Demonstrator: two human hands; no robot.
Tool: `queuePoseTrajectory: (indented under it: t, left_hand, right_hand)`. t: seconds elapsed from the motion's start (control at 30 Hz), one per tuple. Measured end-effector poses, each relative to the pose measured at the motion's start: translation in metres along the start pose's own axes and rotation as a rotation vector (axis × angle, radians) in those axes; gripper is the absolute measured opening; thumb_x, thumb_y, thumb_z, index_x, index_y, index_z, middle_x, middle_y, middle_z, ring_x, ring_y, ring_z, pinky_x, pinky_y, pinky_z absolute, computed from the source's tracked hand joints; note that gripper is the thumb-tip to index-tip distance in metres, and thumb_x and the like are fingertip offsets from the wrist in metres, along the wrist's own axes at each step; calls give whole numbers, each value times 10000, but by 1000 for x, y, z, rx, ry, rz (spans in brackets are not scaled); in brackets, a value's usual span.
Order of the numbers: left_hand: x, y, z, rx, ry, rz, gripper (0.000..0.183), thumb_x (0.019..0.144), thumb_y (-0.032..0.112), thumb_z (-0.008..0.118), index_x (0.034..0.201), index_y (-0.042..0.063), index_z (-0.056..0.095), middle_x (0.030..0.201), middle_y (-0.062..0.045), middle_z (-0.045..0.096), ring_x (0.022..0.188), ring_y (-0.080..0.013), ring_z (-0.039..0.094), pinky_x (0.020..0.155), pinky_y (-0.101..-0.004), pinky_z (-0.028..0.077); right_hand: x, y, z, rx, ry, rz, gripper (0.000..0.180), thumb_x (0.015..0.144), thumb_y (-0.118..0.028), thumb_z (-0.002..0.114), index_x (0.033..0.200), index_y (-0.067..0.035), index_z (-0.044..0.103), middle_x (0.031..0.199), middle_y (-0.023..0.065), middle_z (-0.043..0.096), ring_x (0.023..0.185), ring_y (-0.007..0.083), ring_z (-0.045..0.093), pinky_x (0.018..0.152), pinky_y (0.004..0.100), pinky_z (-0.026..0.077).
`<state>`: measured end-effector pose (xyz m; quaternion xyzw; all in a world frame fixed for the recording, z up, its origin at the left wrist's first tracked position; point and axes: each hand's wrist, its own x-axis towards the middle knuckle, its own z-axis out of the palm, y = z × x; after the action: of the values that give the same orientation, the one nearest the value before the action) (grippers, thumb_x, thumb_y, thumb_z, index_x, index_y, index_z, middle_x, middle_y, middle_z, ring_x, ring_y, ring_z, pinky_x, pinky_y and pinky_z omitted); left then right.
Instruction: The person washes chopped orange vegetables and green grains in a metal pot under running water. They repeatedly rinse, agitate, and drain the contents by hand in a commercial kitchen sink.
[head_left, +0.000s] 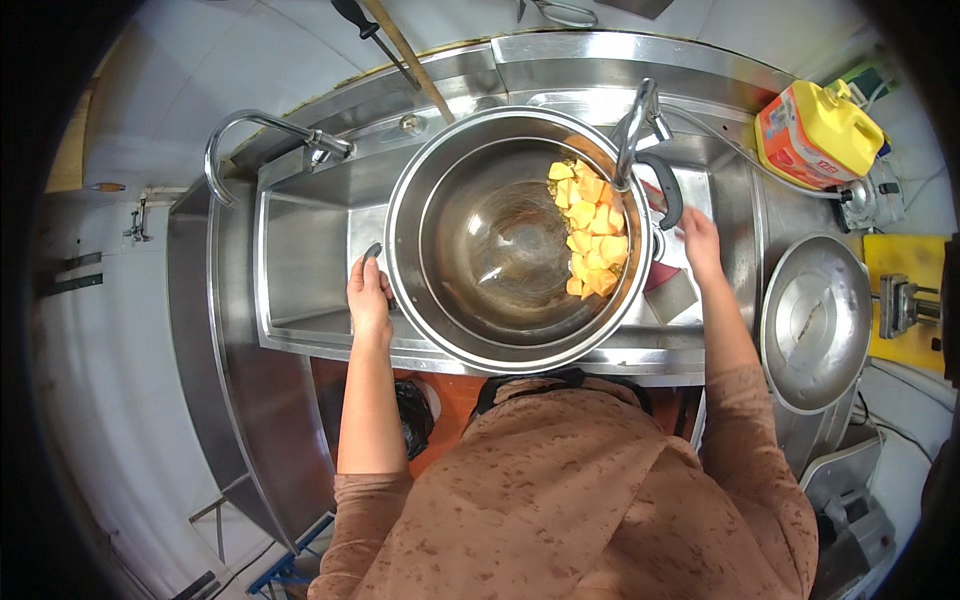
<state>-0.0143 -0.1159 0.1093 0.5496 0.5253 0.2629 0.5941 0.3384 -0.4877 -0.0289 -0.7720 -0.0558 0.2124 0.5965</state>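
Note:
A large round steel pot (510, 240) rests across the double sink, tilted so that its inside faces me. Orange chunks of peeled vegetable or fruit (592, 232) lie along the right side of its inner wall, with darker bits beside them. My left hand (369, 296) is closed around the pot's left handle, mostly hidden by the fingers. Just right of the black right handle (660, 191) is my right hand (697, 232), slightly blurred, fingers loosely apart; I cannot tell whether they touch the handle. A chrome faucet (641, 127) reaches over the pot's right rim.
A second faucet (262, 120) arches over the left basin (307, 262). Beneath the right handle, a cleaver-like blade (671, 296) lies in the right basin. A yellow jug (817, 135) and a round metal lid or pan (817, 322) stand right. A wooden stick (409, 60) leans behind.

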Motion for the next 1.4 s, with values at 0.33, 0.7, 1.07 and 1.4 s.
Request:
queuePoseTrajectory:
  t: [0.33, 0.7, 1.07, 1.4]
  left_hand:
    - [1, -6, 5, 41, 84, 70, 207, 1017, 255, 522, 1131, 92, 579, 664, 95, 384, 576, -17, 338, 506, -204, 277]
    - [-8, 19, 32, 134, -60, 66, 212, 1023, 260, 509, 1130, 83, 553, 625, 95, 383, 521, -18, 341, 457, -214, 271]
    - [6, 0, 32, 343, -4, 179, 439, 1002, 299, 549, 1256, -59, 525, 939, -49, 599, 830, -113, 515, 759, -270, 440]
    - [33, -2, 32, 261, 50, 224, 418, 988, 293, 575, 1216, -58, 569, 960, -61, 620, 857, -122, 535, 787, -270, 446]
  right_hand:
    - [-94, 94, -25, -668, -187, 24, 223, 896, -272, 637, 988, -86, 718, 896, 178, 705, 846, 330, 695, 763, 395, 534]
    - [-31, -114, 8, 325, -220, -141, 465, 1021, -451, 464, 1225, -52, 590, 891, -19, 598, 730, 58, 464, 627, 207, 362]
    - [-45, -133, 21, 30, -2, -235, 367, 997, -213, 553, 1263, 39, 546, 1046, 96, 675, 947, 143, 636, 858, 276, 492]
    - [-37, -141, 37, -139, 35, -226, 351, 1002, -245, 525, 1277, -26, 522, 951, 100, 670, 817, 155, 660, 696, 297, 522]
